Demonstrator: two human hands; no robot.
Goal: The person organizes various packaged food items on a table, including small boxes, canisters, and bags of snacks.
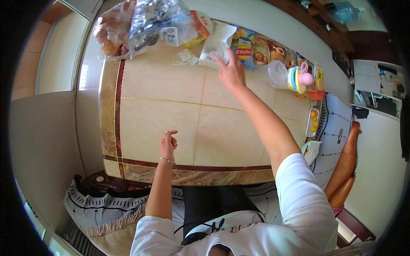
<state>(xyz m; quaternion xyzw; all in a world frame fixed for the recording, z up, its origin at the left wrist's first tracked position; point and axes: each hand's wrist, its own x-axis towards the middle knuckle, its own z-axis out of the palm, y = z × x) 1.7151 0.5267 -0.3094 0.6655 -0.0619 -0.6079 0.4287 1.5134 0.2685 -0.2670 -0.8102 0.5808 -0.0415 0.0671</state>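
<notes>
My right hand (233, 72) reaches over the far side of the tiled tabletop (160, 118), its fingers apart. The fingertips are at an opened white box (209, 59) with its lid raised; whether they touch what lies inside is unclear. Some pale contents show in the box. Left of it lies a crumpled white paper piece (187, 57) with thin white strings. My left hand (168, 143) hovers above the near part of the table, fingers loosely curled and the index finger pointing right. Nothing shows in it.
Clear plastic bags (157, 30) and an instant noodle bowl (201, 27) stand at the far left. A blue snack bag (244, 48), clear plastic container (278, 73) and pink-lidded bottle (298, 78) line the far right. A tray of yellow fruit (313, 123) sits at the right edge.
</notes>
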